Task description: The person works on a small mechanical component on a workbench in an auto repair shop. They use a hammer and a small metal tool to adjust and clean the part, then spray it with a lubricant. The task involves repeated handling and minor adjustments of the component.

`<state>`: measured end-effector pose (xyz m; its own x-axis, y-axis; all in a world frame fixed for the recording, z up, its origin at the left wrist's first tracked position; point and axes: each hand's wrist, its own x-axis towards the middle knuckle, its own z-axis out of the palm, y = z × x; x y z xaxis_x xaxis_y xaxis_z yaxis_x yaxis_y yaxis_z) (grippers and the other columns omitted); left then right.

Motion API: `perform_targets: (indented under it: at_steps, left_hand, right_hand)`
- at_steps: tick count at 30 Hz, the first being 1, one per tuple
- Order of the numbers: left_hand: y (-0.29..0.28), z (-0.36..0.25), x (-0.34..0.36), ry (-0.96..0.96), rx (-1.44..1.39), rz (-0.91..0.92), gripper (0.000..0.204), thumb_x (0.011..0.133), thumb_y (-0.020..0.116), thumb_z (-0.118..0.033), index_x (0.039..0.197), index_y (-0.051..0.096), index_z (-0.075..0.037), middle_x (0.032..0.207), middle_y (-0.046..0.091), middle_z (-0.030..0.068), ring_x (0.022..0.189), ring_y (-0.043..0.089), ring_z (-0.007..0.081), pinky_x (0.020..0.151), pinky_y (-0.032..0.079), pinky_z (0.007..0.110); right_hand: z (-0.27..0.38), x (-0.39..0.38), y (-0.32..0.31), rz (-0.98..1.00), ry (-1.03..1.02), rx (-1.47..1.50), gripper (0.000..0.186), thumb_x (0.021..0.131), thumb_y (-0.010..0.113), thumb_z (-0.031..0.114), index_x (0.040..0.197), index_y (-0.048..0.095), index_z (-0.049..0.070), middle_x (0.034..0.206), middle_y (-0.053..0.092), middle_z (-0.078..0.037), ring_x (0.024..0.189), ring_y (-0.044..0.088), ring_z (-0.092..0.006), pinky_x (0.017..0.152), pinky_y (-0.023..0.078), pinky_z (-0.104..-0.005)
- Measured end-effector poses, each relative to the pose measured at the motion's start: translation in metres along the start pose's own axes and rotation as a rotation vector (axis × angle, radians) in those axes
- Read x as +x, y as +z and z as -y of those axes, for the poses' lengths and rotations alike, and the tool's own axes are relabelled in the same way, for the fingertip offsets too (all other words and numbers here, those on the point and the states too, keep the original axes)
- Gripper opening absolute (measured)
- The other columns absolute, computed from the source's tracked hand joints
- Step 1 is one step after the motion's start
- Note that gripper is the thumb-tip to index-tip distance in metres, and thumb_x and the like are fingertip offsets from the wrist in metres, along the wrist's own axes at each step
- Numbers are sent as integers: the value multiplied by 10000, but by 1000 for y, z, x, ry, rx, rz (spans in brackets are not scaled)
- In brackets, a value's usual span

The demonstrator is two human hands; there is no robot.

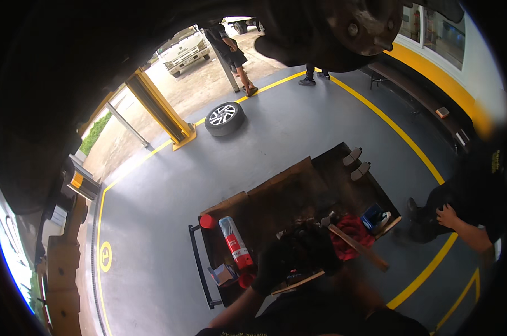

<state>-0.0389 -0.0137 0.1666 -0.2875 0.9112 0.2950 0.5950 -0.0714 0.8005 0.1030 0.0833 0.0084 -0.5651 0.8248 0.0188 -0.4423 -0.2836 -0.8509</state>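
Note:
My left hand [273, 267], in a black glove, is over the near edge of a dark tool cart [276, 193]. My right hand [320, 249], gloved too, is close beside it. Both look curled around something dark between them, which merges with the gloves and the cart top. Just right of my right hand lies a hammer [357, 246] with a wooden handle, across a red rag [351, 227]. A red and white spray can [235, 243] lies left of my hands, with a red cap [207, 222] at its far end. A small box [223, 275] sits at the cart's left corner.
Two brake pads [360, 171] rest at the cart's far right corner. A blue container [372, 217] is near the rag. Overhead hangs a wheel hub [360, 28]. A person [460, 207] stands at right. A wheel [224, 119] lies on the floor near a yellow lift post [161, 109].

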Motion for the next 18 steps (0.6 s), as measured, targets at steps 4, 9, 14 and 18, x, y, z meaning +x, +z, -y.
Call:
perform_targets:
  at_steps: [4,9,14,18]
  left_hand:
    - [30,10,10,29,106,92,303,910,848,-144,1171,751,-26,948,733,130,848,749,254,770,589,384]
    - [60,50,5,-578,-260,260,155,958,793,-96,1086,749,-20,984,738,120,924,744,217,808,582,340]
    - [77,71,-9,-497,-5,390,163,955,773,-57,1104,729,-6,962,734,97,929,735,209,804,593,341]
    - [95,45,7,-512,526,483,204,992,753,-43,1191,722,-8,1027,745,91,958,731,194,821,608,345]
  right_hand:
    - [2,4,-15,-91,-586,-991,387,1061,675,119,1440,612,70,1307,664,-113,1273,671,-281,1025,608,-491]
    - [-14,-14,-38,-25,204,332,373,1007,735,157,1367,680,72,1243,709,-132,1158,717,-288,969,621,-477]
    - [-82,-26,-77,255,239,133,324,991,731,225,1279,701,79,1206,712,-148,1066,727,-305,896,608,-479]
    - [-84,-23,-79,296,269,683,258,1024,675,262,1212,695,86,1164,709,-139,1021,719,-299,848,589,-484]
